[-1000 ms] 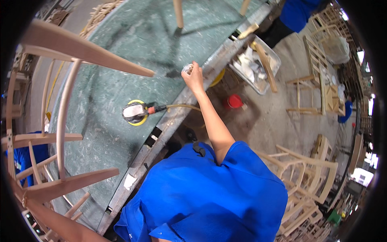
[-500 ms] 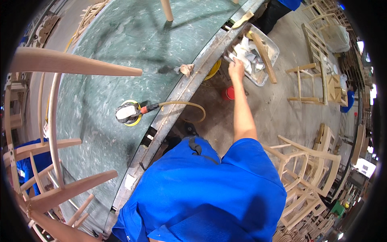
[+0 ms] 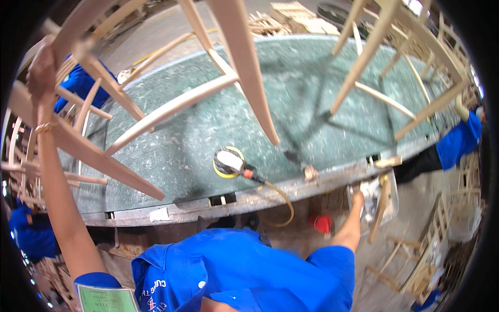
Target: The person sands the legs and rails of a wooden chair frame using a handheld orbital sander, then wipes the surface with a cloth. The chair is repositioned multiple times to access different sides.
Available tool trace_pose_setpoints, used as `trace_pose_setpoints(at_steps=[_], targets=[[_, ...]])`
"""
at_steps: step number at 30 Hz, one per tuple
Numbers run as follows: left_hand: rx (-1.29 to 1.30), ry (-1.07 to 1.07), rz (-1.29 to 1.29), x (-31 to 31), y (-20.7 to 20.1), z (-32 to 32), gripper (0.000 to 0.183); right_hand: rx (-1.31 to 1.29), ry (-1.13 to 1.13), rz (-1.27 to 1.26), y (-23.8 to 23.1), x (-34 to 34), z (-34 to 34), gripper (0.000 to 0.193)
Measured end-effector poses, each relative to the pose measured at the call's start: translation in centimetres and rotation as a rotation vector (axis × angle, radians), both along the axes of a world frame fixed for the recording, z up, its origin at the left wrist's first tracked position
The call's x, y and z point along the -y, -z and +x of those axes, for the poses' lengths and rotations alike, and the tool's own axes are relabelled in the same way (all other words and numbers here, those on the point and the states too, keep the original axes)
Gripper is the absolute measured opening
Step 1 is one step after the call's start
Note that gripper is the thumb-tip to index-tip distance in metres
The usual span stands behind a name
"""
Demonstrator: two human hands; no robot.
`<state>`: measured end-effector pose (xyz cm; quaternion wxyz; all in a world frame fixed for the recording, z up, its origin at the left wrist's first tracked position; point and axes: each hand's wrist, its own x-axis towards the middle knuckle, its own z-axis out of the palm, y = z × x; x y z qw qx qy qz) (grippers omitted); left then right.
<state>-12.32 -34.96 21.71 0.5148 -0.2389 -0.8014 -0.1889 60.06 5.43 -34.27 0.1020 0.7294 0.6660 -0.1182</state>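
My left hand (image 3: 42, 73) is raised at the far left, its fingers wrapped around the upper part of a bare wooden chair frame (image 3: 117, 167). The frame's tapered legs and rungs extend over the green worktable (image 3: 182, 140). My right arm reaches out at the right to a clear plastic bin (image 3: 395, 195) holding white and grey scraps (image 3: 370, 191). My right hand (image 3: 357, 199) is at the bin's near left side; its fingers are too small and blurred to read. A round sander (image 3: 228, 161) with a yellow rim lies on the table, its hose (image 3: 287, 200) hanging over the front edge.
Another wooden chair (image 3: 364, 57) stands on the table at the right. Crumpled paper (image 3: 310, 173) and a white piece (image 3: 159, 213) lie along the edge. A wooden bar (image 3: 381, 210) crosses the bin; a red bucket (image 3: 320, 223) sits below. Co-workers in blue (image 3: 460, 143) are nearby.
My view has swung left, bringing my left hand and more of the chair frame into sight. My right hand stays by the bin.
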Motion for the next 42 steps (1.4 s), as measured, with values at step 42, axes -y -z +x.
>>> trace_pose_setpoints(at_steps=[42], targets=[[-0.152, 0.229, 0.078, -4.4, 1.1, 4.4, 0.042, -1.317, -0.788, 1.788, -51.8, 10.5, -52.2, 0.022]])
